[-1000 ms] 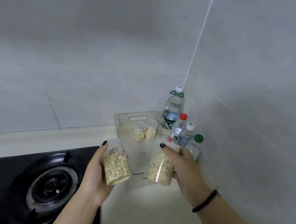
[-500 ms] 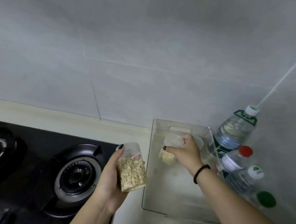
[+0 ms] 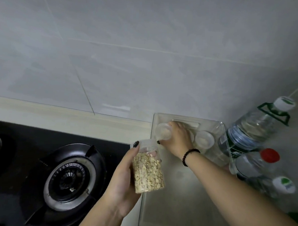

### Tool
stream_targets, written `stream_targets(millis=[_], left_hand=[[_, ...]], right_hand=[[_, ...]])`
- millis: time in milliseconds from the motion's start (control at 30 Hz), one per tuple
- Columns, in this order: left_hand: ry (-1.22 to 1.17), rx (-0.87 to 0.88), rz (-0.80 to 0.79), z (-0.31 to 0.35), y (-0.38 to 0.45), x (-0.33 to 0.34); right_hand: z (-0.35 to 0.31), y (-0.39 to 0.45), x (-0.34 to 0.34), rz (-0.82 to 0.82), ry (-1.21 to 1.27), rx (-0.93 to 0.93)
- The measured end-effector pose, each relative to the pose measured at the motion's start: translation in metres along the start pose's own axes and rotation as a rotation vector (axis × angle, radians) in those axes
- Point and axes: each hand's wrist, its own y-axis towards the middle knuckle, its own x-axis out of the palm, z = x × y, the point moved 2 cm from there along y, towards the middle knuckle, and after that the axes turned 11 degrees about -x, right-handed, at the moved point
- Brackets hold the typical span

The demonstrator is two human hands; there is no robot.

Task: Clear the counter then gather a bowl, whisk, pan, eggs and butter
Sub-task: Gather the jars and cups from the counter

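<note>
Right hand: the right hand [image 3: 178, 140] reaches into the back of the clear rectangular plastic tray [image 3: 181, 219]; its fingers curl round a small clear jar with a pale lid [image 3: 163, 133], which stands at the far left corner of the tray, close to the wall.
Left hand: the left hand [image 3: 123, 179] grasps a clear plastic jar filled with pale oat flakes [image 3: 147, 172]; it holds the jar in the air, a little tilted, over the gap between the black gas hob [image 3: 37, 158] and the tray.
Neighbours in the tray: another small jar with a pale lid [image 3: 204, 139] stands just beside the right hand; a third jar is maybe hidden under the hand, I cannot tell.
Bottles: a large clear water bottle with a white cap [image 3: 255, 130] and a smaller clear bottle with a red cap [image 3: 257, 159] stand against the right wall of the tray.
Risk at the tray: if the right hand withdraws carelessly, the wrist can knock the neighbour jar over; the forearm passes near the bottles and can push them down.
Risk at the hob: the oat jar hangs partly over the burner side; if the grip slips, it drops on the hob and the lid can open.
Task state: I judge that the counter is not yet cleared; bowl, whisk, pan, eggs and butter are not in view.
</note>
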Motion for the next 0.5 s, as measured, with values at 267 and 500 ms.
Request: stream_targets(millis=[267,500], left_hand=[[-0.034,-0.01,-0.006,0.001,0.0,-0.012],[0.016,0.052,-0.029,-0.003,-0.005,-0.017]], right_hand=[[0.014,-0.008,0.008,-0.013,-0.159,0.044],[-0.023,-0.067,-0.033,0.258,0.481,0.119]])
